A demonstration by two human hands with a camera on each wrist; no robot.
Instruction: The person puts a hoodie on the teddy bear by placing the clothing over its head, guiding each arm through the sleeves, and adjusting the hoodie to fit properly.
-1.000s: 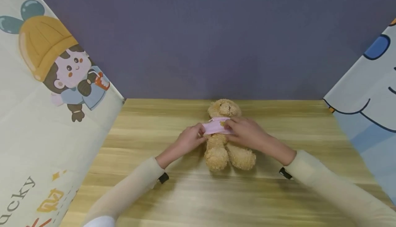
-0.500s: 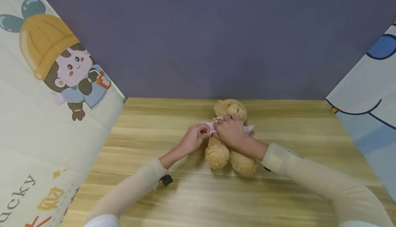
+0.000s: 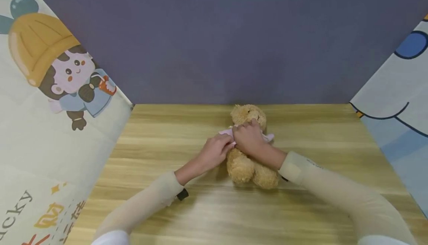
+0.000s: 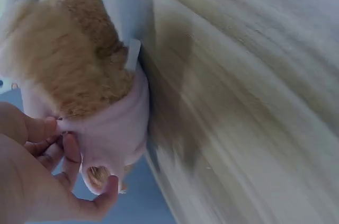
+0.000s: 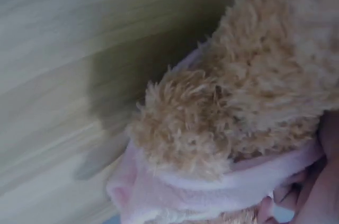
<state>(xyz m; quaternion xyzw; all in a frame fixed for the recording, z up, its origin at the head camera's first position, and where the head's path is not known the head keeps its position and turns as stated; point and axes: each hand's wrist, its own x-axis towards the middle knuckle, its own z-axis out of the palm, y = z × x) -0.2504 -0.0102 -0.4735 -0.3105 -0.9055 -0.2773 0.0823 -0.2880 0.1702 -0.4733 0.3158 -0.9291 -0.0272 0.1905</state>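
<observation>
A curly tan teddy bear [image 3: 240,167] lies on its back, head toward the far wall, with a small pink shirt [image 3: 228,131] round its chest. At the shirt's lower left, my left hand [image 3: 212,151] pinches the hem; the left wrist view shows its fingertips [image 4: 69,147] meeting at the cloth's edge. My right hand [image 3: 249,138] lies across the bear's chest and covers most of the shirt front. In the right wrist view, its fingers [image 5: 288,195] pinch the pink cloth [image 5: 175,189] close to the fur. A pink sleeve pokes out right of that hand.
The bear lies on a wood-grain table [image 3: 160,137] near its back edge. Behind it rises a dark grey-blue wall [image 3: 200,41]. Cartoon-printed sheets [image 3: 40,133] stand along the left and right sides.
My right hand has crossed from the bear's right side to the middle of its chest, beside the left hand. The bear has shifted slightly right, and my left hand has followed.
</observation>
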